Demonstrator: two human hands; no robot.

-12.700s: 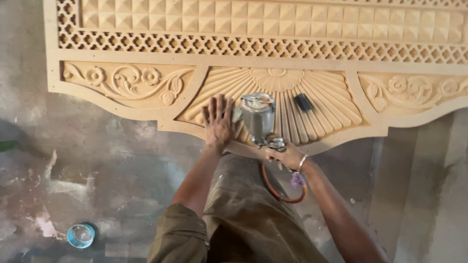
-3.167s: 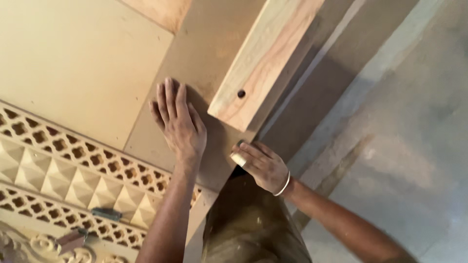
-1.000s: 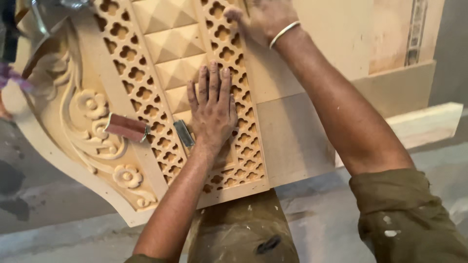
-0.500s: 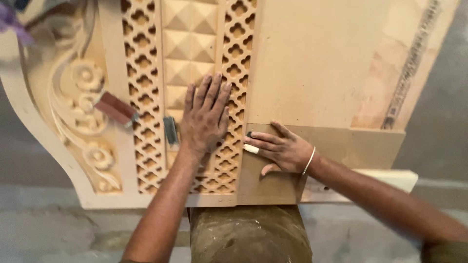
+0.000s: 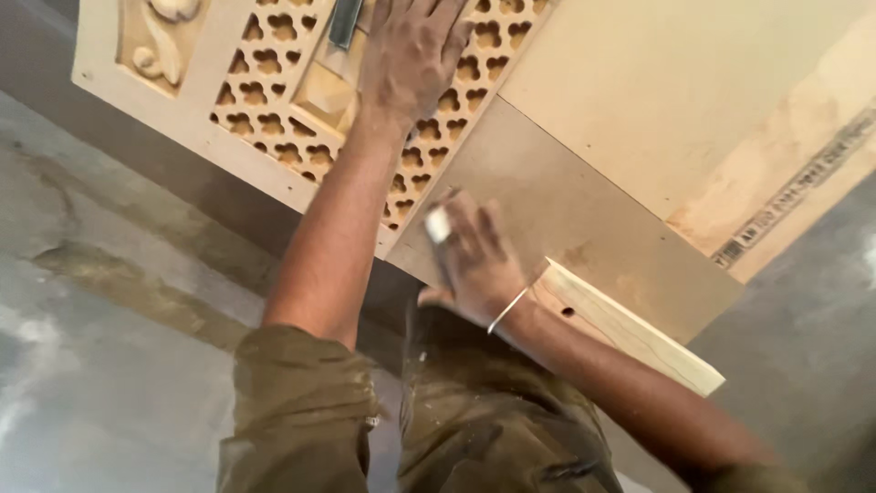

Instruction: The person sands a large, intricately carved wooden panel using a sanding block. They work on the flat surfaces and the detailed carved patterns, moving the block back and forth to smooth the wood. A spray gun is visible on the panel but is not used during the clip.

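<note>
Since half a second back, the pale carved wooden panel with fretwork lattice is sitting further up and left in view, and the right hand is now lying lower on the plain brown board that joins the lattice on its right.

Left hand: lying flat, fingers spread, palm pressing down on the lattice near the upper edge of view. Nothing gripped. Just left of it, a small dark flat tool is resting on the lattice, untouched.

Right hand: blurred, so it is likely moving. Fingers curled loosely over a small white block, possibly a sanding pad or chalk; I cannot tell how tightly they are closing. A thin metal bangle is riding at the wrist. The block is touching the brown board just right of the lattice edge.

A light pine batten with a drilled hole is sticking out from under the brown board, just right of that wrist.

Risks, as I judge them:
- The block is working close to the lattice edge; a stroke running leftward could be catching the thin fretwork and chipping it.
- The loose hold is looking weak; the block could be slipping out.
- The left palm is bearing on open fretwork, and leaning harder could be cracking a rib.
- The wrist could be knocking the batten corner.
</note>
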